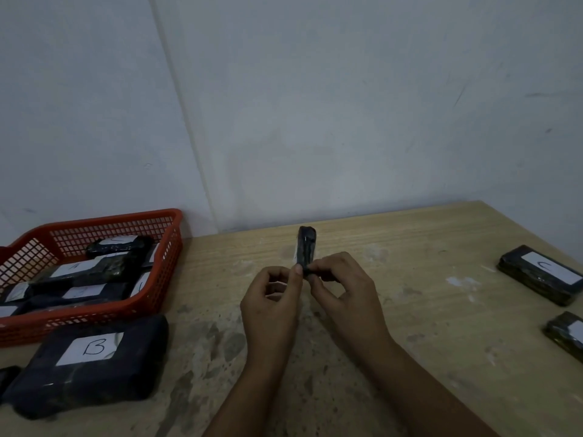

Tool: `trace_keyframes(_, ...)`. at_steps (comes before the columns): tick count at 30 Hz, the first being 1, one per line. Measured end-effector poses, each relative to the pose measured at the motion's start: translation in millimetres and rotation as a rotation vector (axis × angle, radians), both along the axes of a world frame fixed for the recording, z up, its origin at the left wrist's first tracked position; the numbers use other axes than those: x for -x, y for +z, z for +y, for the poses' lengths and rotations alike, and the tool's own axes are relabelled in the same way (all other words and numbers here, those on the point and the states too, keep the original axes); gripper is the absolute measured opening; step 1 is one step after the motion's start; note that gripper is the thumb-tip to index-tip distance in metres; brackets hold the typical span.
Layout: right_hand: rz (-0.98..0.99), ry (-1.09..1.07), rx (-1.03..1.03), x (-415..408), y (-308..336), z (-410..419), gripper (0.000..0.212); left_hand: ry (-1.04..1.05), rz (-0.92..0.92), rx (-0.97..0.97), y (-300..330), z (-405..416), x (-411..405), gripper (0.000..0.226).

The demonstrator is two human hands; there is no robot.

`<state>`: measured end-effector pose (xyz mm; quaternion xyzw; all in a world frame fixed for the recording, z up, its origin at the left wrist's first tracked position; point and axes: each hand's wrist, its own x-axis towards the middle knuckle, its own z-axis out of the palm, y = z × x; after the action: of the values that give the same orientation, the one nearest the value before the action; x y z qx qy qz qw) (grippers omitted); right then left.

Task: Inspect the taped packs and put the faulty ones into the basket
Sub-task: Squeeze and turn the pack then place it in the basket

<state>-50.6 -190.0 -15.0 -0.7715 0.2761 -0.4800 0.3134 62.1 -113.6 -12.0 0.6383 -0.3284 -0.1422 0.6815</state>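
A black taped pack stands on edge above the middle of the wooden table, held up between both hands. My left hand pinches its near end with thumb and fingers. My right hand pinches the same end from the right. A red mesh basket at the left holds several black packs with white labels. A large black pack labelled B lies in front of the basket. Two more packs lie at the right edge, one labelled C and one cut off by the frame.
The wooden table is worn and stained, and it ends at a pale wall behind. Its right corner shows at the back right. A small dark object pokes in at the left edge.
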Motion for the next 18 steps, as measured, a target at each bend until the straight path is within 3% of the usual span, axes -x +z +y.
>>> trace_keyframes(9, -0.04, 0.002, -0.083, -3.6, -0.1, 6.5, 0.018, 0.002, 0.037, -0.033, -1.6, -0.9, -1.9, 0.009)
trace_keyframes(14, -0.17, -0.047, -0.35, -5.8, -0.1, 12.6, 0.013, 0.05, 0.019, -0.029, -2.8, -0.7, -2.5, 0.012)
trace_keyframes(18, -0.177, -0.07, -0.432, -4.4, 0.8, 10.7, 0.014, 0.046, -0.035, -0.018, -2.7, 1.1, 3.3, 0.013)
